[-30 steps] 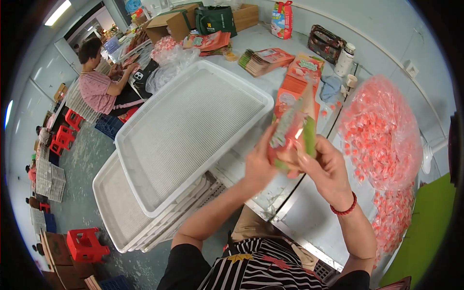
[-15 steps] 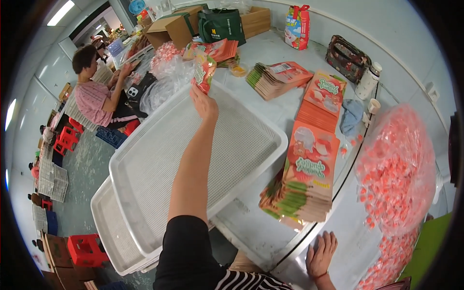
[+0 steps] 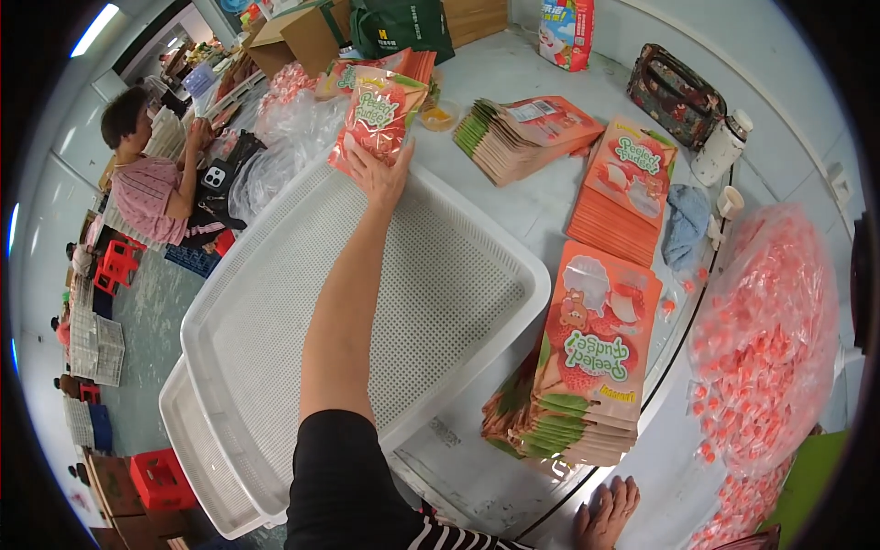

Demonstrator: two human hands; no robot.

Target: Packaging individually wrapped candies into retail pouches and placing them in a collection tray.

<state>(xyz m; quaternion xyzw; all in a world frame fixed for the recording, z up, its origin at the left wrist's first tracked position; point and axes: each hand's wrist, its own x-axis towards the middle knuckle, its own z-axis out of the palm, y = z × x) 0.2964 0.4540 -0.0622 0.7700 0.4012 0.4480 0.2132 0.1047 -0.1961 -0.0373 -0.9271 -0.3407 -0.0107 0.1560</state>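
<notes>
My left hand (image 3: 374, 172), stretched out across a white perforated tray (image 3: 513, 353), grips the lower part of a filled, shiny red candy pouch (image 3: 379, 112) above the tray's far rim. My right hand (image 3: 608, 513) lies on the pale surface at the lower right, fingers stretched and nothing in them. Close by it is a fanned stack of flat red pouches (image 3: 596, 348). Beyond that lies a second flat stack of pouches (image 3: 625, 179), and a third pouch stack (image 3: 527, 136) sits to its left.
Another white tray (image 3: 179, 431) lies beneath the first. Wrapped red candies fill a big clear bag (image 3: 765, 339) at right. Along the back are a green bag (image 3: 401, 27), a dark patterned case (image 3: 676, 96) and a white bottle (image 3: 721, 151). A seated person (image 3: 147, 174) works at far left.
The pouch in my left hand has turned its broad printed face into view. My right hand has slid slightly lower in the picture. The whole view has shifted a little.
</notes>
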